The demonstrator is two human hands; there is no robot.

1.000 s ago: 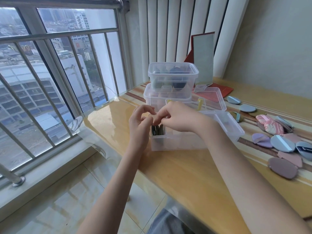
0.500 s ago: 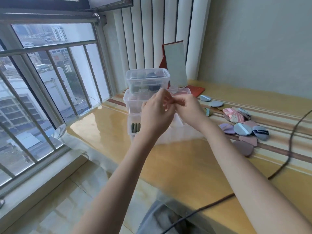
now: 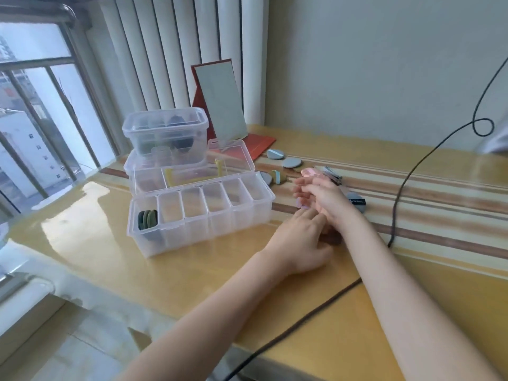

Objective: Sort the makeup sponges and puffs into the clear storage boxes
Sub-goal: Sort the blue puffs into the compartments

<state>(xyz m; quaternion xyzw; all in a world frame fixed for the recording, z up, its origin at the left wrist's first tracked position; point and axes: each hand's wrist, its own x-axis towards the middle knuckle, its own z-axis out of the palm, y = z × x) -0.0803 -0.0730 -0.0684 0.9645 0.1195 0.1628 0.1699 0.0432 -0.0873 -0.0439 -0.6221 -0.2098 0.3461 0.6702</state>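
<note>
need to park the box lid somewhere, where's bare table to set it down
Bare patches: the table left of the divided box, toward the window, and the near strip in front of it. The far right past the black cable is bare too. Crowded: the puffs around both hands, right of the box.

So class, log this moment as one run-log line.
hands: over loose puffs | divided box: green puffs in left slot

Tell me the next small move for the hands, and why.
Probably pick one puff from the pile and carry it to the divided box. Both hands, left hand and right hand, are over the loose puffs beside the box, and only its leftmost slot holds green puffs; the other slots look empty.
</note>
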